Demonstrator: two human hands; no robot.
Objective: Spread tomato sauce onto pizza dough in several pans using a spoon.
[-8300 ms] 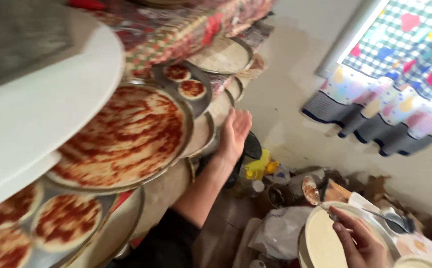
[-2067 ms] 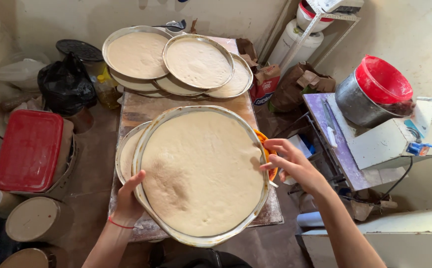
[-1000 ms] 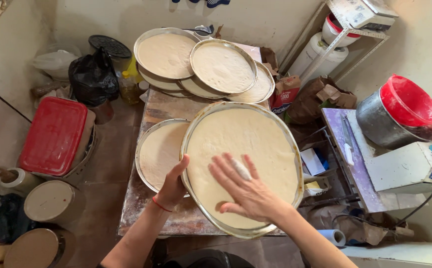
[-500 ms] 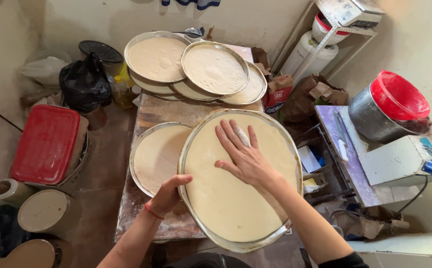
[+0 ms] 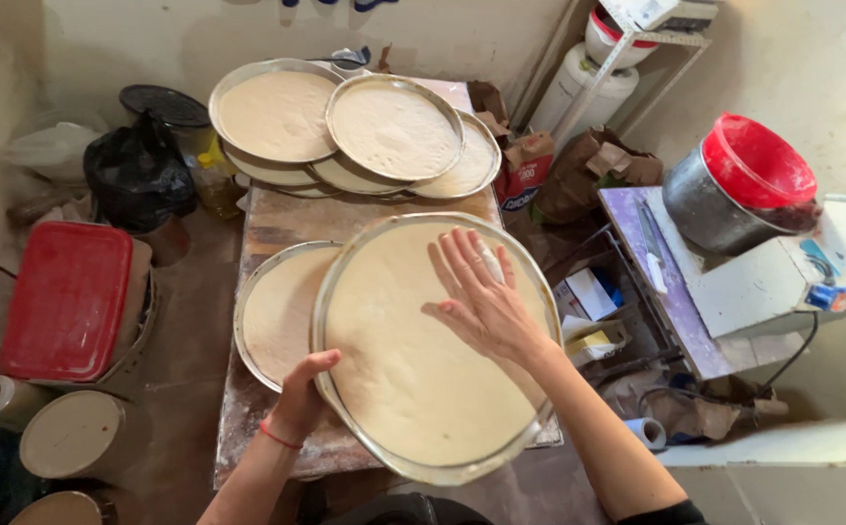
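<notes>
Now | left hand [image 5: 303,392] grips round metal pan [image 5: 345,262] rim | right hand [image 5: 478,297] flat, fingers spread, on smooth dough [image 5: 403,369]

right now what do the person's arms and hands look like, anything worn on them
Both hands are bare, no gloves or rings to be seen. The left hand has a thin red band around the wrist, and that forearm is uncovered. The right hand has nothing on the wrist; its forearm is bare up to a dark sleeve edge at the bottom of the view.

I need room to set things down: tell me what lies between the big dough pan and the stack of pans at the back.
Head view: only a bare strip of the wooden table separates the big dough pan from the stacked pans.
</notes>
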